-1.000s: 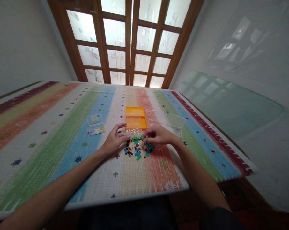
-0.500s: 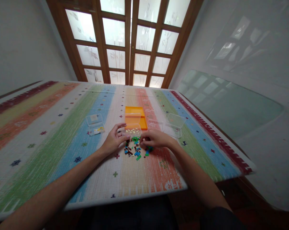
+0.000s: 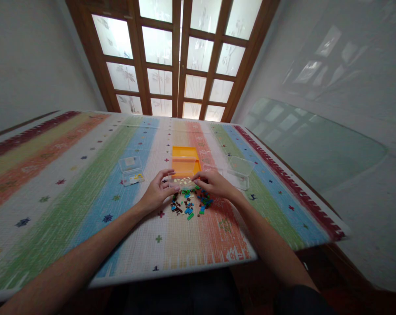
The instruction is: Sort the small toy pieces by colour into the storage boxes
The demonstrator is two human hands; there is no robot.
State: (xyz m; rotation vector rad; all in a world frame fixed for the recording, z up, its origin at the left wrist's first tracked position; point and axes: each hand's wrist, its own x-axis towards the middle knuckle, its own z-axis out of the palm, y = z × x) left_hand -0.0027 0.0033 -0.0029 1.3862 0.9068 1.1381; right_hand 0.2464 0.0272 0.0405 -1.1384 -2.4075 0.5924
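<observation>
Head view. The small clear box stands open on the striped cloth, just in front of the orange tray, with pale pieces scattered over its floor. The left hand forms a half-open C around the box's left end, thumb at the front and forefinger at the back, and appears to hold it. The right hand is bent over the right end, thumb and forefinger drawn close together; whether a piece lies between them cannot be told.

The box is probably thin, stiff plastic, light enough to slide at a nudge and smooth to the skin; its end walls offer the best hold, the raised lid being likelier to flex. The pieces, like the loose bricks heaped just in front, look hard and nearly weightless. They are best pinched singly by opposite sides with the fingertips, as their small faces may slip.

Hard to make out: the right fingers cover the near right corner of the box, and the left hand hides its left wall. Clear plastic over orange blurs the lid's edges. Another transparent outline behind the right hand is partly covered. The left case holds yellow bits too small to identify; the contents of the right case, if any, are indistinct.
</observation>
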